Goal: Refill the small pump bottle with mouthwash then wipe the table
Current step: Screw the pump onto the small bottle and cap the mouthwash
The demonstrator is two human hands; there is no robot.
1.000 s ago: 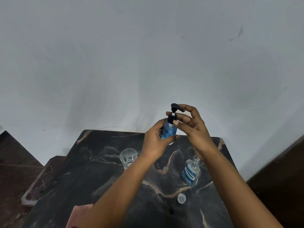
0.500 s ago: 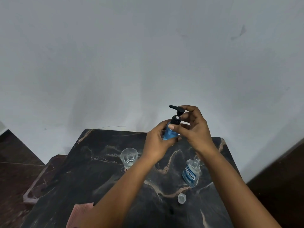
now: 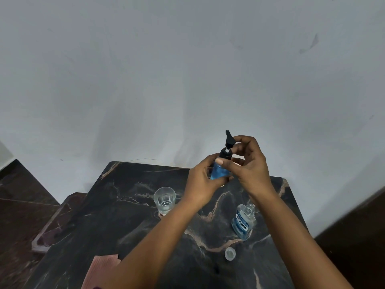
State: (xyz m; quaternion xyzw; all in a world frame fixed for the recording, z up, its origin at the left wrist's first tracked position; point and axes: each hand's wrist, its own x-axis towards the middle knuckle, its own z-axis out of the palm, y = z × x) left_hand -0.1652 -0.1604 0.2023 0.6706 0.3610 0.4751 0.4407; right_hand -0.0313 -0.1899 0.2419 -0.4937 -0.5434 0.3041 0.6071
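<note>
Blue mouthwash fills the small pump bottle [image 3: 218, 171]; our left hand [image 3: 201, 182] grips it while our right hand [image 3: 248, 163] pinches the black pump collar [image 3: 225, 154]. We judge tightening comes next, then wiping

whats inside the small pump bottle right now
Blue liquid shows through the pump bottle. The left hand and right hand wrap around it, hiding the fill level and the bottom.

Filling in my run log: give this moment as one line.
step: fitting pump | left hand: holds pump bottle | right hand: grips pump head | mouthwash bottle: uncapped on table
</note>
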